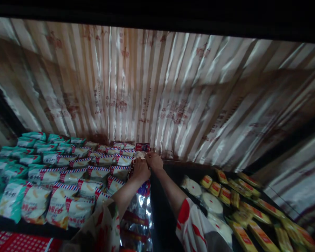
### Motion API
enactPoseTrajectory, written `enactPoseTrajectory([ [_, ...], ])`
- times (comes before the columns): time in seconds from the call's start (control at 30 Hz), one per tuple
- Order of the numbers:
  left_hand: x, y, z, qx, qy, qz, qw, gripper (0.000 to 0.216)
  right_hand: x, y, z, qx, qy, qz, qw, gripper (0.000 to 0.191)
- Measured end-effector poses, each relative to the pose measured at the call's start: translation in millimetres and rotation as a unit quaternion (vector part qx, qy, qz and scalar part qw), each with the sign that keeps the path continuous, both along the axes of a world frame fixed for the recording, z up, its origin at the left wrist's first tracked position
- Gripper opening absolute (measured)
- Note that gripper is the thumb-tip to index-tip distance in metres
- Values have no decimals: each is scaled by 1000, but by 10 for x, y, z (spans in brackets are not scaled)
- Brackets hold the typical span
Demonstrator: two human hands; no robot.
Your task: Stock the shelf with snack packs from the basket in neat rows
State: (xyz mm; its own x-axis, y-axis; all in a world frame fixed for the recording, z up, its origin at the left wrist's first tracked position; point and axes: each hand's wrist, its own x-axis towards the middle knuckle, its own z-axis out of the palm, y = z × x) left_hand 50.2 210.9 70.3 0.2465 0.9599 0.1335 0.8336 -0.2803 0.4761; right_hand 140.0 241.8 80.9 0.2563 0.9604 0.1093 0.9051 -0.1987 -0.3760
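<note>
Both arms reach up under a corrugated metal roof. My left hand [140, 170] and my right hand [154, 161] are side by side, fingers closed at the top of a hanging strip of shiny snack packets [140, 206] with a dark red packet [142, 147] at its top end. The strip hangs down between my forearms. Whether the fingers pinch the strip or a hook is too dark to tell.
Rows of hanging white and red striped snack packets [68, 175] and green packets [13, 164] fill the left. Yellow and red packets [238, 196] and round white packs [211, 203] hang at the right. A red crate [18, 242] is at the bottom left.
</note>
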Motion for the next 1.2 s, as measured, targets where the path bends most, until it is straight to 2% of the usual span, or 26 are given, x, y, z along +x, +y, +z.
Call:
enactPoseTrajectory([
  [0.17, -24, -60, 51, 0, -12, 1, 1000, 33, 2, -168, 48, 14, -11, 12, 1000, 28],
  [0.33, 15, -308, 140, 4, -25, -16, 1000, 34, 39, -443, 19, 10, 2, 40, 999, 27],
  [0.5, 2, -792, 135, 5, -54, -50, 997, 33, 93, -898, -92, 28, 49, 59, 997, 26],
  [0.73, -116, -1654, 38, 15, -108, -107, 988, 38, 92, -1838, -227, 89, 136, 54, 985, 28],
  [0.8, -178, -1959, -78, 16, -137, -118, 983, 42, 66, -2144, -276, 108, 163, 67, 978, 28],
  [0.87, -279, -2304, -284, 9, -175, -115, 978, 48, 37, -2468, -362, 118, 197, 97, 968, 28],
  [0.93, -418, -2652, -571, -29, -197, -138, 970, 48, 8, -2787, -509, 106, 222, 119, 962, 29],
  [1.03, -637, -3046, -1039, -109, -182, -144, 967, 41, -56, -3174, -848, 51, 214, 117, 968, 29],
  [1.1, -751, -3158, -1275, -199, -157, -89, 963, 43, -133, -3321, -1107, -29, 185, 105, 977, 30],
  [1.2, -852, -3115, -1444, -294, -138, 7, 946, 47, -322, -3355, -1442, -129, 181, 102, 970, 30],
])
